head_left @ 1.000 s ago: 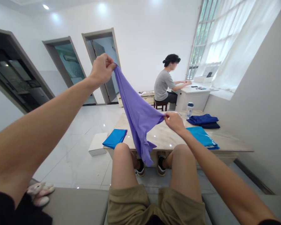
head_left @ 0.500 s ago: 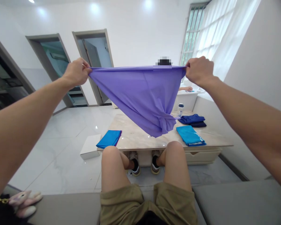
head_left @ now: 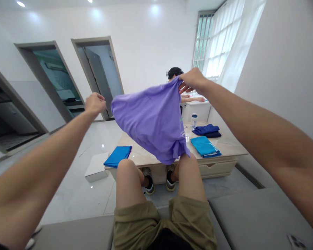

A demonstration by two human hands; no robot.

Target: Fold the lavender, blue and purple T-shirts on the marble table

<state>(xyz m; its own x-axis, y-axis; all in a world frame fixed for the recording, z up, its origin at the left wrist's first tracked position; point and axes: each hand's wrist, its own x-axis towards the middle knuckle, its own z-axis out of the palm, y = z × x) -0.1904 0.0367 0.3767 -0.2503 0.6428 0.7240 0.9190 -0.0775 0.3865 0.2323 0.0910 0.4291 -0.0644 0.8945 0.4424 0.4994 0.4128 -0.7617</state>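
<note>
A light purple shirt hangs bunched in the air above the table, a small pale print showing near its right edge. My right hand grips its upper right corner between thumb and fingers. To the left, my left hand is raised beside the shirt's loose left end, with a small gap between them. Its fingers are bent and slightly apart, holding nothing. A folded blue garment with a purple edge lies on the table's left, and a folded bright blue garment with white print lies on its right.
The low marble-topped table stands before my knees. Farther back on it are a dark blue folded garment and a white bottle. A white box sits on the floor. Another person is at a white desk behind.
My left hand has let go of the shirt's left corner and lowered. The shirt, stretched taut before, now sags and bunches. My right hand has moved left with its corner.
</note>
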